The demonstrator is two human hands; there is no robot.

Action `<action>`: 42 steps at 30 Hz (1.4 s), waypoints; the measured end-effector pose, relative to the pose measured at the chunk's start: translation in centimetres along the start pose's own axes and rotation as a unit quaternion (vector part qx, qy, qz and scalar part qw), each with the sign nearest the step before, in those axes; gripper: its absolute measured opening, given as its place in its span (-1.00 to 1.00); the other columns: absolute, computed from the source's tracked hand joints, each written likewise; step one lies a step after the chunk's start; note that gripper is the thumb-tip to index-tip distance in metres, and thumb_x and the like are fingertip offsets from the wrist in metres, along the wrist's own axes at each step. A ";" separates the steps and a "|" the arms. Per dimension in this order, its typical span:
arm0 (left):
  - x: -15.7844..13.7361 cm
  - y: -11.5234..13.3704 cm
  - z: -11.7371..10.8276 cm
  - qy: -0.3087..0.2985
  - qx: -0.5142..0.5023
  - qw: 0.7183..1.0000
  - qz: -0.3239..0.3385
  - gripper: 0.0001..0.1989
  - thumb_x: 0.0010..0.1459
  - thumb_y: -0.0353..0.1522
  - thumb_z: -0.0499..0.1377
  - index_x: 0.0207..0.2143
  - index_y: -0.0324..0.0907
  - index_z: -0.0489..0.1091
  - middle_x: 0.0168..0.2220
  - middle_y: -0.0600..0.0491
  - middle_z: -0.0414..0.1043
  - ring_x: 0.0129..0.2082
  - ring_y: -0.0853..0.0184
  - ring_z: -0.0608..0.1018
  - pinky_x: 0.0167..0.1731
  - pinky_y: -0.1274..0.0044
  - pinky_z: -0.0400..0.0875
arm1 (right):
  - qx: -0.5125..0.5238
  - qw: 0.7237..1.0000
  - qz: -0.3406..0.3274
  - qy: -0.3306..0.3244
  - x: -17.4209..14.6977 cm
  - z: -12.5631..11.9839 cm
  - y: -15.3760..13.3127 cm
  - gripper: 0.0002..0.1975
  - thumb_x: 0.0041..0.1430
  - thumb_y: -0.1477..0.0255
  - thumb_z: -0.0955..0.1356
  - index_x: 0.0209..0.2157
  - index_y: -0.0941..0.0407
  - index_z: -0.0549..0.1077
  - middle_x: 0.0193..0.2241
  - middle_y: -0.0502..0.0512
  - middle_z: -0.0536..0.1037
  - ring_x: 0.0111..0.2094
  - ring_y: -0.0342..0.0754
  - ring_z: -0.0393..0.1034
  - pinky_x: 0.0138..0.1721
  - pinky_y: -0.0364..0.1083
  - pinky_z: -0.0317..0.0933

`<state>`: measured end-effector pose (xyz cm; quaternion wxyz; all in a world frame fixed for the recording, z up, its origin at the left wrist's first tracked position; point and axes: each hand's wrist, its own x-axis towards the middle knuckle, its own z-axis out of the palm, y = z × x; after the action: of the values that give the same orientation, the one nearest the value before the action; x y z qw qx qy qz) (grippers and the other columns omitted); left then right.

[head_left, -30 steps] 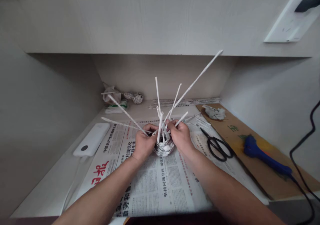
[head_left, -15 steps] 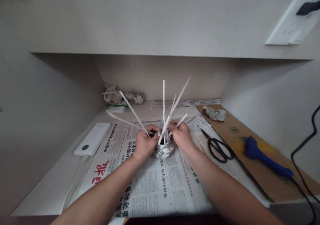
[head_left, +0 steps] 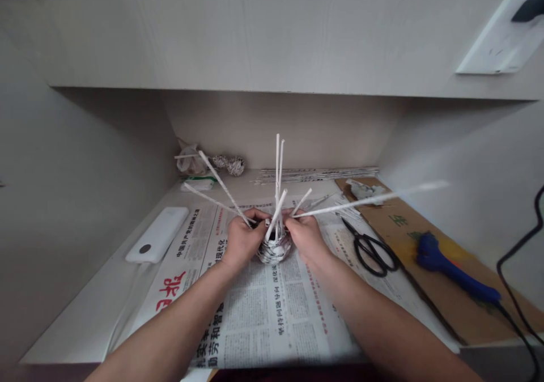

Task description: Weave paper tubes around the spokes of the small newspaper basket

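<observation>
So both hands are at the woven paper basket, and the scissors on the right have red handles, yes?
Not quite: the scissors on the right are black-handled, as the head view shows. The left hand and right hand are at the woven paper basket.

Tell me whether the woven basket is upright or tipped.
Upright: the basket opens upward between the left hand and right hand, paper sticks fanning above.

"坚持问题导向", "中国共产党的精神之源" and (large, in red) "报", all on the newspaper [head_left: 289, 319]
</observation>
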<state>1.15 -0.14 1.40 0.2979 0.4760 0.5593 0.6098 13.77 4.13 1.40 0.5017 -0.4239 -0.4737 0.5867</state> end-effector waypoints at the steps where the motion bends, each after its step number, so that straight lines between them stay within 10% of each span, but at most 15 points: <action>1: 0.0 0.0 -0.1 -0.003 -0.005 1.000 -0.011 -0.93 -0.09 -0.43 0.26 -0.47 -0.22 0.52 -0.49 0.04 0.56 -0.53 0.36 0.51 -0.51 0.60 0.34 | 0.006 1.000 0.007 0.000 -0.1 0.1 -0.1 -0.85 -0.18 0.42 0.38 -0.44 0.12 0.48 -0.59 0.00 0.55 -0.53 -0.02 0.46 -0.47 -0.11 0.32; 28: 0.6 -0.1 -0.3 -0.022 -0.138 0.982 -0.126 -0.72 -0.23 -0.28 0.42 -0.45 -0.27 0.56 -0.55 0.03 0.55 -0.57 0.31 0.53 -0.47 0.53 0.40 | -0.107 0.986 -0.116 -0.058 -0.8 -0.1 0.3 -0.84 0.05 0.45 0.33 -0.29 0.09 0.51 -0.38 0.03 0.61 -0.34 -0.05 0.51 -0.29 -0.12 0.38; 42: 0.2 -0.3 0.4 0.017 -0.091 0.994 -0.049 -0.86 -0.11 -0.37 0.33 -0.47 -0.26 0.49 -0.55 0.06 0.49 -0.56 0.36 0.48 -0.50 0.56 0.37 | -0.141 0.975 -0.170 -0.035 -0.7 0.0 0.3 -0.87 0.05 0.43 0.36 -0.30 0.08 0.48 -0.37 0.02 0.60 -0.33 -0.06 0.51 -0.24 -0.10 0.35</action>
<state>1.36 0.30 1.10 0.3600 0.4082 0.5291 0.6511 13.82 3.44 1.07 0.5124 -0.3829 -0.6343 0.4343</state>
